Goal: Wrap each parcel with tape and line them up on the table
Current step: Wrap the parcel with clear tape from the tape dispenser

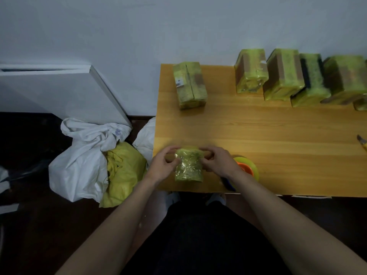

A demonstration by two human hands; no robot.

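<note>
A small parcel (188,166) covered in crinkled yellow-green tape sits at the near left corner of the wooden table (258,135). My left hand (164,165) grips its left side and my right hand (217,162) grips its right side, fingers curled over its upper edge. Just right of my right wrist lies a yellow-green tape roll (249,167) with an orange core, partly hidden by my forearm. A taped box (189,85) with a barcode label lies alone at the far left of the table. Several taped boxes (284,75) stand in a row along the far right edge.
A knife tip (361,142) pokes in at the table's right edge. On the dark floor left of the table sit a white bag (79,161) and a yellow bag (123,171). A white board (59,90) leans against the wall.
</note>
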